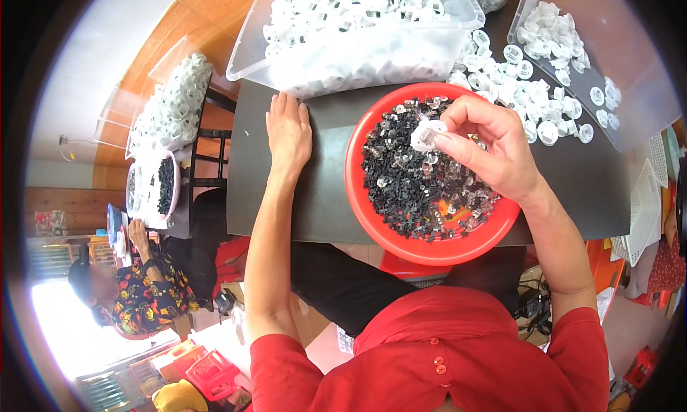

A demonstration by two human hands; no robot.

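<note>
My right hand (490,143) is closed in a pinch on a small white round plastic piece (424,138) with a clear part at its middle. It holds the piece above a red basin (356,190). Inside the basin lie many small black parts (390,197) and small clear plastic parts (469,197). My left hand (288,131) rests flat on the dark table (325,204), left of the basin. Its fingers are stretched out, with the tips close to the front of a clear bin (315,79) heaped with white pieces.
Loose white round pieces (533,100) are scattered on the table beyond the basin. A second clear bin (630,75) stands tilted at the right with more of them. At the left, another person (147,290) sits by a table with a heaped clear tub (172,104).
</note>
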